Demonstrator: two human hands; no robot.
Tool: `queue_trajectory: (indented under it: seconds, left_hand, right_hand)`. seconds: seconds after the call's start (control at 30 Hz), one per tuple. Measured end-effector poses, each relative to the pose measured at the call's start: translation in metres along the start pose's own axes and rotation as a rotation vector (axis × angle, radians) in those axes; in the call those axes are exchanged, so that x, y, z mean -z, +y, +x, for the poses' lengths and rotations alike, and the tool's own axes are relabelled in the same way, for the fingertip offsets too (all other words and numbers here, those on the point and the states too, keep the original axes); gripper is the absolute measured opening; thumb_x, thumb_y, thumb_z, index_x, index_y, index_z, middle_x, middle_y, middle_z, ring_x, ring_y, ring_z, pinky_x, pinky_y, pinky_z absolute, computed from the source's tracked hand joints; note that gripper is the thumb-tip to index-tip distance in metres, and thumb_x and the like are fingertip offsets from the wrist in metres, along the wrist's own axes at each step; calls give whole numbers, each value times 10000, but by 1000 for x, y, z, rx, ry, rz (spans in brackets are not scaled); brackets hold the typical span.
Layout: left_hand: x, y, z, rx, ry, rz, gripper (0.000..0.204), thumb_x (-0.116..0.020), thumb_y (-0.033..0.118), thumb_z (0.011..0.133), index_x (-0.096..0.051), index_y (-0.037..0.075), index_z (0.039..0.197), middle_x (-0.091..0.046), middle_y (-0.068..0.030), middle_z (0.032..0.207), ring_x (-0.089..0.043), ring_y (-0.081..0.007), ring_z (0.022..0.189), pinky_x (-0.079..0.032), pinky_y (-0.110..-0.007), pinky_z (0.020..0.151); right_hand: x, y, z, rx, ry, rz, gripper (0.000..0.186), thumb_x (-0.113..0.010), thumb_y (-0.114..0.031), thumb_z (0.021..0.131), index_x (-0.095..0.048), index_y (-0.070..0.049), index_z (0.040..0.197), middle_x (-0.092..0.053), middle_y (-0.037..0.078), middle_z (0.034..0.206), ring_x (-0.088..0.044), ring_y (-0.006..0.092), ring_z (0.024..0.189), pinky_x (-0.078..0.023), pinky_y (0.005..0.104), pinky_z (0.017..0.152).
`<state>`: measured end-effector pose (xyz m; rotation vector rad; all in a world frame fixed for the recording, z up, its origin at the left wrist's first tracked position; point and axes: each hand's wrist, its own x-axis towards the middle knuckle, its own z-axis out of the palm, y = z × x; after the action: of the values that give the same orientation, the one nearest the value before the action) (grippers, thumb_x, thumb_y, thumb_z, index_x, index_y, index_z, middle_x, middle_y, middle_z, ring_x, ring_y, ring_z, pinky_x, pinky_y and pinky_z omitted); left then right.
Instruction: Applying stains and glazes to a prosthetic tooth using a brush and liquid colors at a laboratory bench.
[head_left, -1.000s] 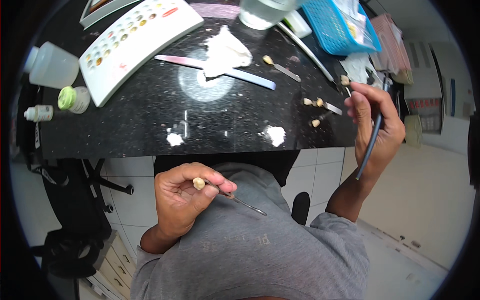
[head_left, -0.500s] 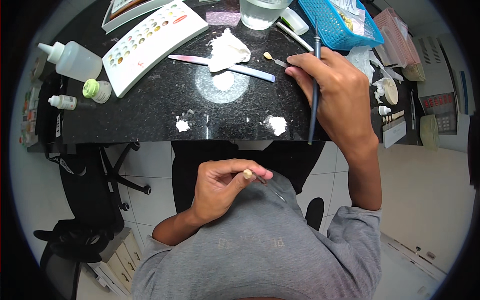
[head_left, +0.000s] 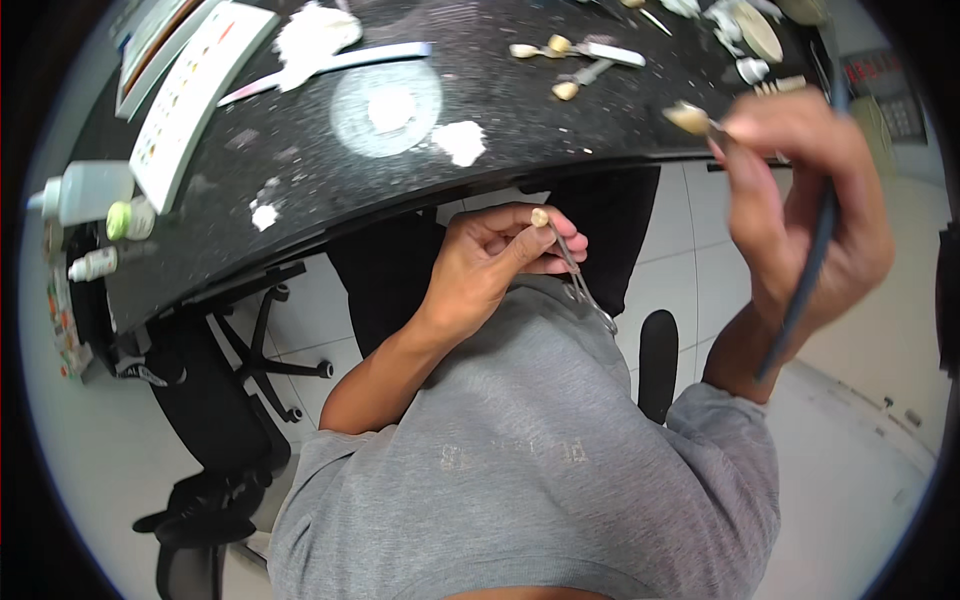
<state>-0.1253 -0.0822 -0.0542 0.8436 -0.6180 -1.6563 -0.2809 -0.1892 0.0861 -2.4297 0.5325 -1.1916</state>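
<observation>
My left hand (head_left: 500,258) is held close to my chest, fingers closed on thin metal tweezers (head_left: 580,285) that carry a small cream tooth-shaped piece (head_left: 540,217) at the tip. My right hand (head_left: 800,190) is raised at the right, blurred, gripping a long dark-handled brush (head_left: 805,290) and a second small cream piece on a metal pin (head_left: 690,118) between thumb and fingertips. Both hands hover in front of the black speckled worktop (head_left: 330,190), above my grey shirt.
On the worktop lie a white colour-sample palette (head_left: 195,90), white powder blobs (head_left: 460,142), a white strip (head_left: 330,65), more small cream pieces on pins (head_left: 560,45), small white bottles (head_left: 90,190) and a green-capped jar (head_left: 125,218). A black swivel chair base (head_left: 270,360) stands below left.
The view swung down and left. My right hand left the worktop and rose to the right, now carrying a cream piece on a pin. My left hand stayed near my chest with the tweezers.
</observation>
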Motion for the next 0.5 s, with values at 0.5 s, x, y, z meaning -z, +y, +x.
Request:
queue_trajectory:
  seconds: [0.5]
  left_hand:
    - [-41, -92, 66, 232, -346, -153, 185, -488, 141, 945, -585, 7, 1029, -646, -134, 969, -647, -264, 943, -570, -335, 791]
  right_hand:
    - [-1, 27, -167, -1004, 443, 431, 114, -610, -48, 840, -616, 18, 933, -619, 60, 810, -627, 115, 767, -469, 200, 668]
